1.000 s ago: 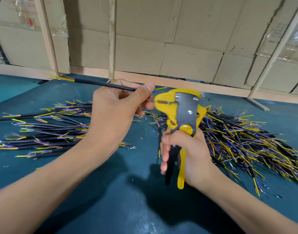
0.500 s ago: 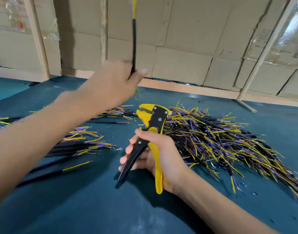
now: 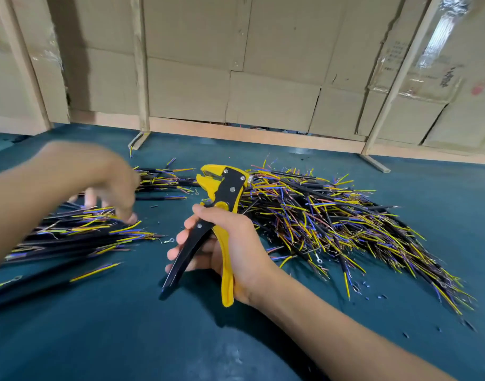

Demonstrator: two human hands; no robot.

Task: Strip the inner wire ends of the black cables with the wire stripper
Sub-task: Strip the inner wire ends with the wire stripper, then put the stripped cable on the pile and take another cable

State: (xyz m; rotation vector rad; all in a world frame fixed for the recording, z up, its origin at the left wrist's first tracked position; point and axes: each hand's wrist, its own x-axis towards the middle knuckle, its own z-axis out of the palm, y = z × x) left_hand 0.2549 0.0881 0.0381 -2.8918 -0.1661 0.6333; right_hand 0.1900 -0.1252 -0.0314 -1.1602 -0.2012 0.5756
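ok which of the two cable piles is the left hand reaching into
The left cable pile, the flatter one with cables lying side by side. The left hand hovers, blurred, over it; the right pile lies beyond the wire stripper.

This looks like a small workshop or assembly bench for cable work. A table covered in dark teal felt carries 2 loose heaps of cut black cables with yellow, blue and brown inner wires, plus scattered insulation scraps. Behind it stand stacked cardboard cartons, some taped in clear plastic, held back by a plain wooden frame.
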